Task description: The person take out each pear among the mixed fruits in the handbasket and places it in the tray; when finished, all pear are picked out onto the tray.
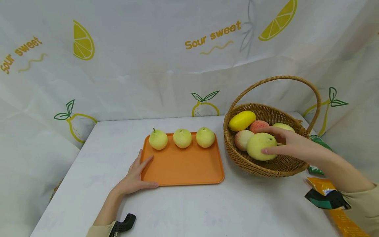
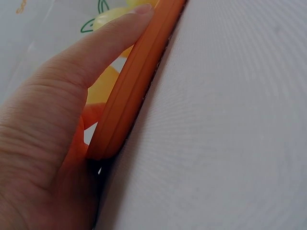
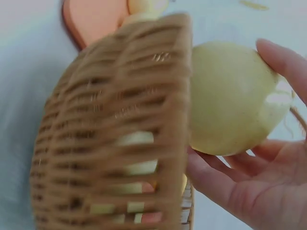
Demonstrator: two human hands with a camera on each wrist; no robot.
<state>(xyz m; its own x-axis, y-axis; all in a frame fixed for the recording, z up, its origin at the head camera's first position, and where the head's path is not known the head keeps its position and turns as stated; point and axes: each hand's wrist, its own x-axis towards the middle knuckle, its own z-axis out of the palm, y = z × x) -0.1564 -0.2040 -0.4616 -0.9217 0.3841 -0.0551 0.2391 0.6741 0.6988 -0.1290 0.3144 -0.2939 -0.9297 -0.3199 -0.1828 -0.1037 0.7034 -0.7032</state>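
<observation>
My right hand [image 1: 282, 143] holds a round, pale green pear [image 1: 262, 146] over the front of the wicker basket [image 1: 254, 169], thumb on one side and fingers on the other. In the right wrist view this pear [image 3: 230, 98] shows beside the basket's rim. My left hand [image 1: 136, 176] rests at the left front corner of the orange tray [image 1: 183, 168], fingers spread along its left edge. Its thumb [image 2: 115, 40] lies straight along the tray's front rim. Three similar pears, a left one [image 1: 158, 139], a middle one [image 1: 182, 138] and a right one [image 1: 205, 137], stand along the tray's back edge.
Inside the basket are a yellow oval fruit [image 1: 242, 121], a reddish fruit [image 1: 258, 125], a brownish round fruit [image 1: 242, 140] and another pale green fruit [image 1: 283, 126]. Its tall handle [image 1: 278, 77] arches overhead. Orange packaging [image 1: 343, 220] and green packaging [image 1: 321, 142] lie at the right.
</observation>
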